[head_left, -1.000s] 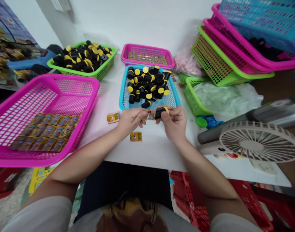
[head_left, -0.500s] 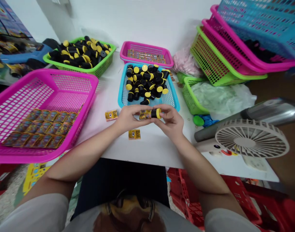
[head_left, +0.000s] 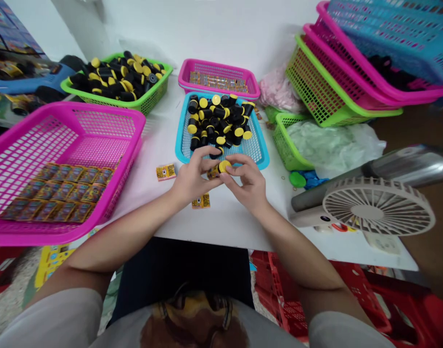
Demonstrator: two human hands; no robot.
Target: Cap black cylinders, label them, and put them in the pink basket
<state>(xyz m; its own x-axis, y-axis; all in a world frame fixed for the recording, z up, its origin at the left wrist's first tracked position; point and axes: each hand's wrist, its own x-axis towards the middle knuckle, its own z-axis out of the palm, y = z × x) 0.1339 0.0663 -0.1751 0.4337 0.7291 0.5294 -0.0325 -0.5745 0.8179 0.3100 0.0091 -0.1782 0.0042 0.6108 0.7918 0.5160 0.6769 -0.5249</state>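
My left hand (head_left: pixel 191 178) and my right hand (head_left: pixel 247 182) meet over the white table (head_left: pixel 232 222), both pinching one small black tube with a yellow cap (head_left: pixel 221 167) that carries a printed yellow wrapper. Its cap faces up toward me. Just beyond the hands stands a blue basket (head_left: pixel 259 154) with several more black tubes with yellow caps. Two loose yellow wrappers lie on the table, one (head_left: pixel 166 171) left of my left hand and one (head_left: pixel 201 201) under my wrists.
A big pink basket (head_left: pixel 80 116) at left holds rows of wrappers. A green basket (head_left: pixel 149 99) of tubes and a small pink basket (head_left: pixel 221 70) stand behind. Stacked baskets (head_left: pixel 337 82), a bag (head_left: pixel 333 145) and a desk fan (head_left: pixel 377 212) fill the right side.
The wrapper has gone from beside the tube onto it. The tube has turned from lying sideways to cap-up between my fingers, and my hands have closed in together.
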